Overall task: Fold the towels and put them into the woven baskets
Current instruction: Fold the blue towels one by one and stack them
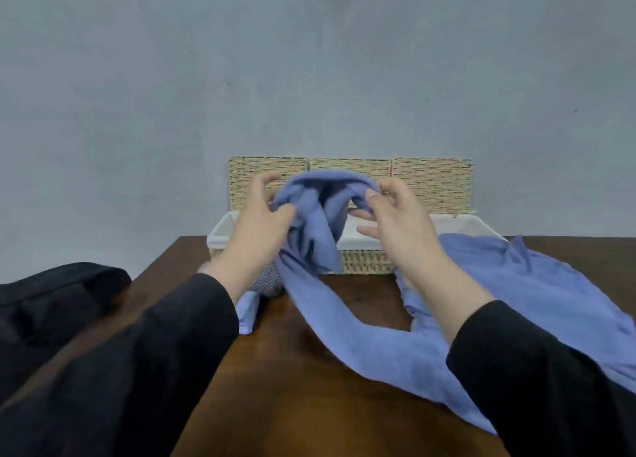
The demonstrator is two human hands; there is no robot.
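While two hands (330, 222) lift one blue towel (320, 222): three lids (351, 170).

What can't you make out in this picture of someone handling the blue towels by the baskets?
Head view only:
- Inside of the white-lined woven basket: hidden by both hands and the lifted blue towel, so its contents cannot be told.
- Small grey textured thing: mostly behind the left hand and its sleeve.
- Second blue towel: cut off by the right edge.
- Right hand: fingertips blurred against the cloth.
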